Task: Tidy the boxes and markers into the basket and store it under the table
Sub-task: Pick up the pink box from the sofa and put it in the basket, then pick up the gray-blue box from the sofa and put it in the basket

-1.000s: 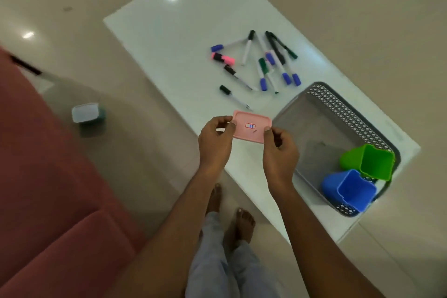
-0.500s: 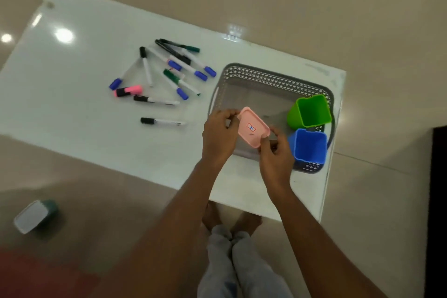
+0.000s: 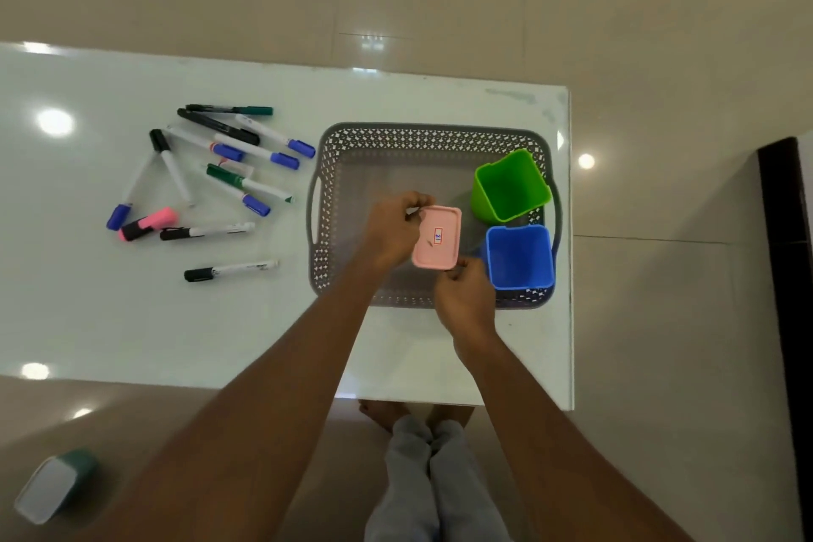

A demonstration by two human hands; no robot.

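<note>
Pink box [image 3: 437,239] carried over basket [image 3: 433,136]; both hands [image 3: 391,229] [image 3: 466,299] grasp it, open floor at 9 o'clock, blue box [image 3: 519,255] at 3.

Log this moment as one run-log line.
both hands hold pink box over basket | green box, blue box inside | markers on table

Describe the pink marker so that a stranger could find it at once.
Look left of the grey basket on the white table, at the scattered markers. The pink marker lies at their near left edge; it alone is short, stubby and pink, with a black cap.
</note>
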